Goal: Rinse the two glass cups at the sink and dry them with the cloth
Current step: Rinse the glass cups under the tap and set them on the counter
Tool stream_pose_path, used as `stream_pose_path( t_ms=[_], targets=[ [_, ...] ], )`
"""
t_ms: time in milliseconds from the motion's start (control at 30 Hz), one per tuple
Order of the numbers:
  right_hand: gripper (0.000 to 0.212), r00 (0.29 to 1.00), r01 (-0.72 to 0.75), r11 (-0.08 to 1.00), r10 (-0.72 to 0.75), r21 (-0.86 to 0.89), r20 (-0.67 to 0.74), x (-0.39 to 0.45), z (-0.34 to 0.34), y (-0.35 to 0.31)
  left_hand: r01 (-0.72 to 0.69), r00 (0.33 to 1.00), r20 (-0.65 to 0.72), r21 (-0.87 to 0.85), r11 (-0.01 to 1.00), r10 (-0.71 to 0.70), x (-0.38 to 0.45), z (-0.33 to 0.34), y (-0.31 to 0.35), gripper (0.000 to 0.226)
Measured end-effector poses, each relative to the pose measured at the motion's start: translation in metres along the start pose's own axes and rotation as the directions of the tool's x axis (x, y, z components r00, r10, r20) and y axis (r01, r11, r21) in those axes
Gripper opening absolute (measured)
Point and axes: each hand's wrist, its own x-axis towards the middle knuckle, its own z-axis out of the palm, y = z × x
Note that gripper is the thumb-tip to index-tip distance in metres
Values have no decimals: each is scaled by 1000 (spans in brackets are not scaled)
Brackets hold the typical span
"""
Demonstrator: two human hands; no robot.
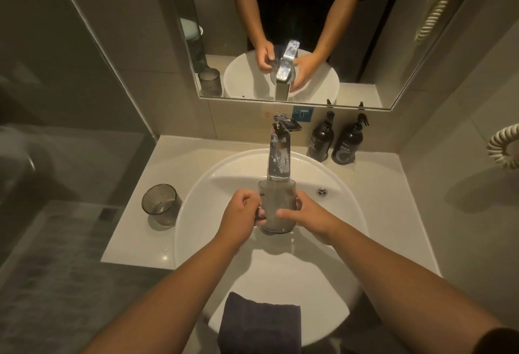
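Holding a glass cup (276, 207) upright under the spout of the chrome tap (278, 157), both hands are wrapped round it over the white basin (337, 185): the left hand (241, 218) is on the cup's left side with its fingers curled in a closed grip about what looks like the handle, and the right hand (306, 217) is on the cup's right side, thumb laid across the front of the glass and fingers bent round the back, also a gripping hold. The cup's mouth sits just below the tap's outlet and its contents look cloudy; its base hangs above the bowl of the basin, not touching it. The second glass cup (161, 204), ribbed and smoky, stands upright on the pale counter (134, 230) to the left of the tap, just beside the basin's rim and well apart from both hands. A dark folded cloth (259, 325) is draped over the basin's near edge, on the person's side of the tap and between the two forearms. Right of the tap, against the wall, stand two dark pump bottles (335, 143) side by side; their pale labels are too small to read. On the wall behind the tap sits a small blue sticker (302, 114) with a white mark whose writing cannot be made out. The mirror (393, 44) above the tap reflects the hands and cup.
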Motion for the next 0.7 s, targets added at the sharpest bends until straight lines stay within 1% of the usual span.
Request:
stream_pose_path(
  t_ms=[67,233,367,467,533,600,700],
  targets=[
    [74,999,-26,999,26,27,23,1,0,1,7,1000,-15,15,1000,-7,2,0,2,8],
    [76,995,-97,984,90,153,50,2,3,7,14,1000,1,57,998,-14,7,-1,5,13],
    [69,994,-104,971,94,213,54,2,3,7,6,1000,4,65,998,-7,8,-1,6,14],
    [65,997,-77,969,71,235,33,4,2,6,-11,999,-33,102,995,14,8,-1,7,18],
    [55,998,-65,974,67,217,-6,5,5,4,-8,998,-63,119,993,16,10,-1,6,21],
    [43,997,-60,978,67,198,-25,4,9,1,19,996,-90,85,996,-11,13,-2,6,26],
    [39,996,-84,973,91,217,-22,5,11,3,96,987,-120,-62,993,-103,18,-6,9,29]
  ],
)
